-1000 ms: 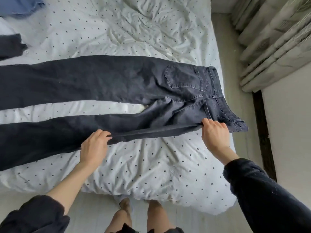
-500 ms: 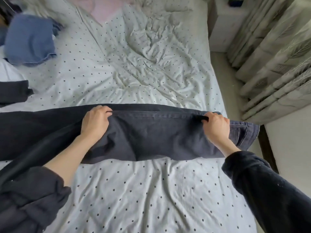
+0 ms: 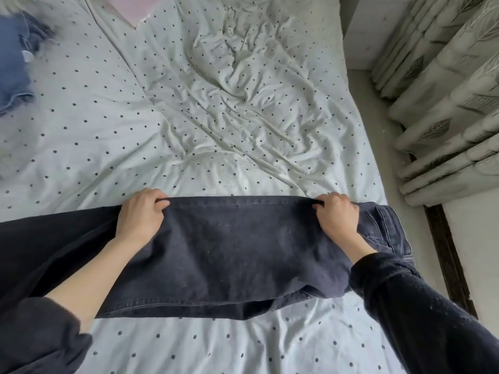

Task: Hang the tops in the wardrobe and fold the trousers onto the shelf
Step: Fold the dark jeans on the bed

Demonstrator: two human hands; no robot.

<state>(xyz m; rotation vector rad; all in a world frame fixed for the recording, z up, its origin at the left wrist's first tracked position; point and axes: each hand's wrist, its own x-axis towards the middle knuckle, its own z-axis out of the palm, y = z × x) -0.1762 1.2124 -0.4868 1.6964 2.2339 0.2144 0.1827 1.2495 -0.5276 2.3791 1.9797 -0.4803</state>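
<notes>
Dark grey trousers: laid across the near part of the bed, one leg doubled over the other lengthwise, far edge straight, legs running off the left of view, waistband end at the right near the bed's edge.
Left hand: fingers curled tight over the far edge of the trousers, pinching the fabric, forearm lying over the cloth, dark sleeve pushed up.
Right hand: closed likewise on the same far edge, just beside the waistband; dark sleeve to the wrist.
Hands well apart, a stretch of taut seam between them.
Bedding: white sheet with small dark dots, rumpled toward the middle and far side.
Blue denim garment: far left on the bed, blurred, well apart from the trousers.
Pale patterned curtain: hanging in folds at the right, beyond a strip of floor.
</notes>
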